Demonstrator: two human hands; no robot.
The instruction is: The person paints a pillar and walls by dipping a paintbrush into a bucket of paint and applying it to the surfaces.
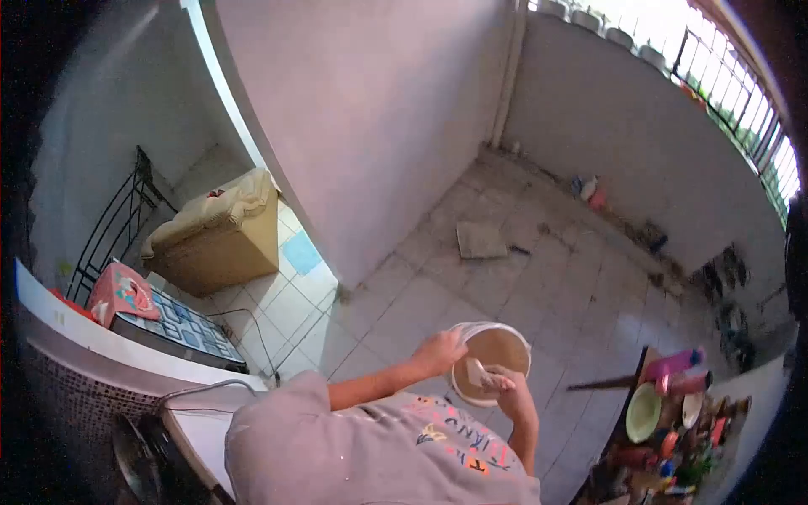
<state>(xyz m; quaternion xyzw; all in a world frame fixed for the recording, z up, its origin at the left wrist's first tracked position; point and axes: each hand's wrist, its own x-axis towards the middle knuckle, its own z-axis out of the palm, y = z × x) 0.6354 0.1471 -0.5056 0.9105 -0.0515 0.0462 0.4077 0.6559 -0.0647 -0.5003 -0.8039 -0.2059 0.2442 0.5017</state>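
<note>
In the head view, the left hand (441,349) is closed on the rim of a pale bucket (507,343) held above the tiled floor (438,286). The right hand (512,394) grips a small scraper (476,372) dipped inside the bucket. To work the beige paste well, I judge the rim grip needs to be firm, the bucket level, and the blade flat against the inner wall.

Pale walls (362,126), white tiled floor (505,286), beige covered cabinet (219,236), daylight through barred railing (741,93)
</note>
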